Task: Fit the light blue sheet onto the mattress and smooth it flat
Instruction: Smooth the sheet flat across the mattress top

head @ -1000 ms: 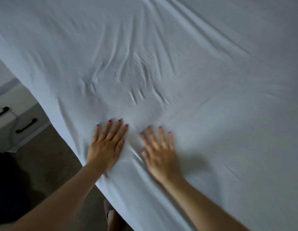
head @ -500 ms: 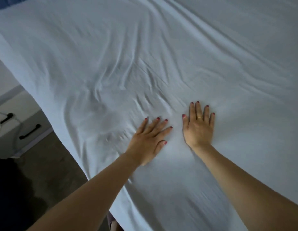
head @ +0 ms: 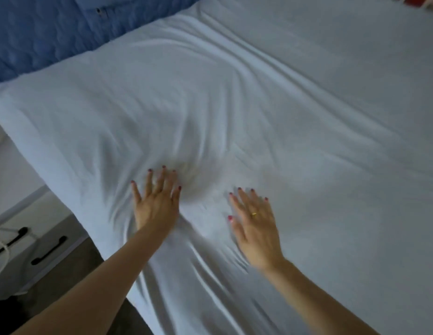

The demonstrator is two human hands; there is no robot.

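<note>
The light blue sheet (head: pixel 295 105) covers the whole mattress and wraps its near-left corner. Soft creases fan out across its left half and run diagonally toward the far right. My left hand (head: pixel 156 204) lies flat on the sheet near the left edge, fingers spread and straight, with folds bunched around it. About a hand's width to the right, my right hand (head: pixel 255 223) also presses flat on the fabric, fingers straight, a ring on one finger. Neither hand grips the cloth.
A blue quilted headboard (head: pixel 53 35) stands behind the bed at the top left. A white bedside cabinet (head: pixel 29 228) with dark drawer handles and a white cable sits left of the mattress. Dark floor (head: pixel 72 274) shows between the cabinet and the bed.
Both hands have slid across the sheet toward the headboard end and spread further apart. The view has swung up, bringing the headboard and mattress corner into sight.
</note>
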